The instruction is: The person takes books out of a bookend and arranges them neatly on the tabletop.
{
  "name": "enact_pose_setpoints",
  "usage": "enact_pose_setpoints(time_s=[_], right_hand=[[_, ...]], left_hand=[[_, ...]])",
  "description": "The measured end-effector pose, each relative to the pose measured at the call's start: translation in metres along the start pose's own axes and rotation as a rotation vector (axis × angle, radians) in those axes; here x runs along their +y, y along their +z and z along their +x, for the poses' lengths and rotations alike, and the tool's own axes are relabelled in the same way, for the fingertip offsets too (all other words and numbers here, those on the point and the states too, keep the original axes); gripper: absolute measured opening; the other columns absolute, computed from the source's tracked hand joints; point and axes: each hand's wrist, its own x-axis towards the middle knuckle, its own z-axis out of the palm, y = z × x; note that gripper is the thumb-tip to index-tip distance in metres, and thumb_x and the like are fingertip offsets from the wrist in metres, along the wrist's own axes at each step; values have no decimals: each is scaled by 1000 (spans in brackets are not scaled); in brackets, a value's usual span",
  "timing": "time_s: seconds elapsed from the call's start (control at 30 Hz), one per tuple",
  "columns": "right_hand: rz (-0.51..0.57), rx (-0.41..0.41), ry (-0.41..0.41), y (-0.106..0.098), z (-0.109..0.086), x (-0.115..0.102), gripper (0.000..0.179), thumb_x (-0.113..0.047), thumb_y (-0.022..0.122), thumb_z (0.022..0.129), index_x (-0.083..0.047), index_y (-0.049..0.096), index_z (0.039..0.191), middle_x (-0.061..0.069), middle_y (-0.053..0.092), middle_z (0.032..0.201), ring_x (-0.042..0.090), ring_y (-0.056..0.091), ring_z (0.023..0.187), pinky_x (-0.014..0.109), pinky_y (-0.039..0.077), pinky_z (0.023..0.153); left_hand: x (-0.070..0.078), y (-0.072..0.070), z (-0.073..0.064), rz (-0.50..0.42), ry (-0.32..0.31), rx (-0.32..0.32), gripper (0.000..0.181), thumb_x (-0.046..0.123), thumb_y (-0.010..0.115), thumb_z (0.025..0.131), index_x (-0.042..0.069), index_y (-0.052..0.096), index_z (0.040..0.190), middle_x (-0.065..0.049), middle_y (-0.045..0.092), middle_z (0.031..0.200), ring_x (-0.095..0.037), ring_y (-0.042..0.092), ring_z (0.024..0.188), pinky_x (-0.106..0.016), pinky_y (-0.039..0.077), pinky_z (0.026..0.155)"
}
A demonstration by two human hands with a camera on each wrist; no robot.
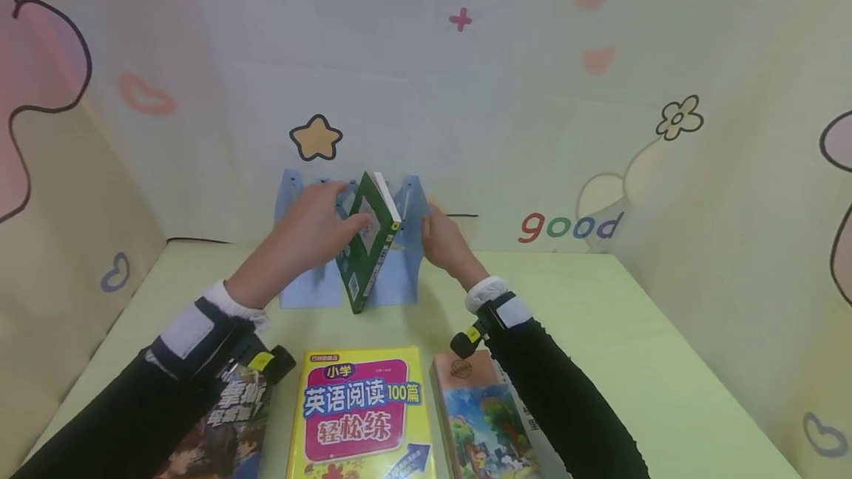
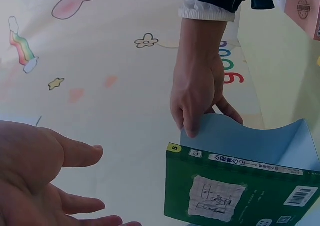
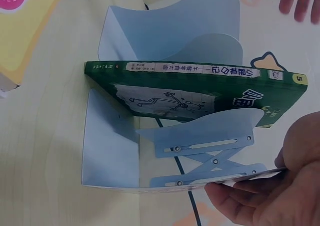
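A light blue metal bookend [image 1: 414, 235] with an expanding crossed-bar back stands against the rear wall. Inside it a green paperback book [image 1: 361, 272] stands on end, leaning to one side in the head view, with a panel on either side of it. My left hand [image 1: 311, 226] is beside the book's upper part; in the left wrist view its fingers [image 2: 82, 206] are extended and apart from the cover. With thumb and fingers my right hand [image 1: 449, 241] pinches the upper edge of the bookend's right panel, which the right wrist view shows nearly edge-on.
Along the near side of the pale yellow table [image 1: 572, 331] lie a dark-covered book [image 1: 233, 427], partly under my left sleeve, a yellow book [image 1: 362, 420] in the middle, and a book with a colourful outdoor picture [image 1: 482, 420], partly behind my right sleeve. Patterned cloth walls [image 1: 699, 191] enclose the table.
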Motion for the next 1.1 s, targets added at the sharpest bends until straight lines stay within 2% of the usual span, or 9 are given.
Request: enact_pose_setpoints(time_s=[0.23, 0.33, 0.47, 0.6, 0.73, 0.8, 0.93, 1.1], right_hand=[[-74, -25, -3, -1, -2, -4, 48, -14, 27, 113, 8, 30, 156, 29, 57, 140, 40, 62, 123, 50, 52, 101], [-79, -19, 7, -1, -3, -5, 48, -14, 27, 113, 6, 29, 156, 29, 59, 138, 39, 64, 120, 49, 55, 96], [-90, -3, -2, -1, -4, -4, 47, -14, 27, 113, 7, 29, 155, 30, 61, 133, 40, 66, 115, 49, 58, 90], [-102, 3, -23, -1, -4, -1, 46, -13, 27, 113, 9, 30, 153, 31, 63, 128, 40, 68, 112, 48, 59, 87], [-102, 0, -19, -1, -4, -1, 47, -13, 27, 113, 10, 29, 154, 31, 64, 124, 40, 69, 109, 48, 59, 84], [-104, -6, -8, 0, -4, -2, 47, -13, 27, 113, 10, 29, 153, 30, 65, 121, 39, 69, 107, 47, 59, 82], [-133, -4, -13, 2, -4, -4, 45, -12, 27, 113, 12, 31, 150, 30, 66, 114, 40, 70, 102, 48, 59, 81], [-149, 10, -33, 2, -5, -5, 44, -11, 29, 112, 14, 34, 148, 31, 66, 113, 43, 69, 103, 50, 59, 83]], left_hand=[[-4, 19, 39, -52, -70, -47, 77, 42, 50, 108, -9, 22, 159, -31, 40, 154, -41, 54, 127, -56, 47, 107], [-6, 26, 53, -47, -80, -54, 75, 42, 49, 108, -12, 26, 155, -32, 48, 145, -41, 59, 119, -53, 53, 100], [-5, 35, 70, -31, -98, -71, 71, 43, 47, 109, -14, 33, 148, -31, 51, 134, -38, 59, 108, -49, 54, 92], [-2, 46, 83, -42, -113, -67, 74, 45, 44, 109, -16, 32, 149, -33, 45, 142, -40, 53, 116, -53, 48, 98], [2, 58, 90, -88, -145, -35, 83, 51, 47, 107, -15, 28, 152, -34, 37, 147, -45, 49, 124, -58, 47, 102], [4, 65, 92, -87, -168, -28, 89, 54, 49, 105, -16, 23, 154, -35, 33, 150, -47, 45, 129, -59, 45, 105], [4, 73, 96, -62, -216, -38, 95, 56, 53, 102, -17, 19, 153, -37, 33, 149, -48, 46, 131, -60, 44, 107], [0, 74, 99, -90, -272, -78, 82, 40, 56, 101, -18, 23, 148, -33, 43, 136, -39, 53, 113, -52, 52, 95]])
